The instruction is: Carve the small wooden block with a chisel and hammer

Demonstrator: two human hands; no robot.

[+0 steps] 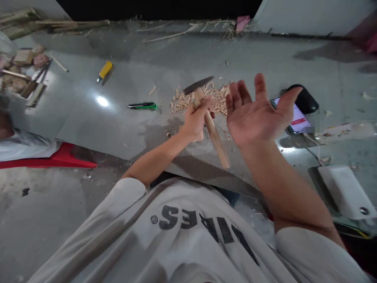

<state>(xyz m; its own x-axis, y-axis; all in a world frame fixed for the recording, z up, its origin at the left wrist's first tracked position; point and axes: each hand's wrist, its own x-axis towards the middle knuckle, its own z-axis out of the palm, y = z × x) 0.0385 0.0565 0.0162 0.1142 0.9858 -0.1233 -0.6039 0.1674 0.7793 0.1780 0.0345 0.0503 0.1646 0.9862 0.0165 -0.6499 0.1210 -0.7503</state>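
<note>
My left hand is wrapped round the wooden handle of a hammer. Its narrow dark metal head points away from me, over a heap of pale wood chips on the grey table. The handle's free end slants back toward my body. My right hand is raised to the right of the chips, palm up and fingers spread, with nothing in it. To the left of the chips lies a green and black utility knife. A yellow utility knife rests farther left.
At right are a lit phone, a black rounded object, a cable and a white box. Wood pieces are piled far left, near another person's sleeve and a red seat. Thin strips line the back edge.
</note>
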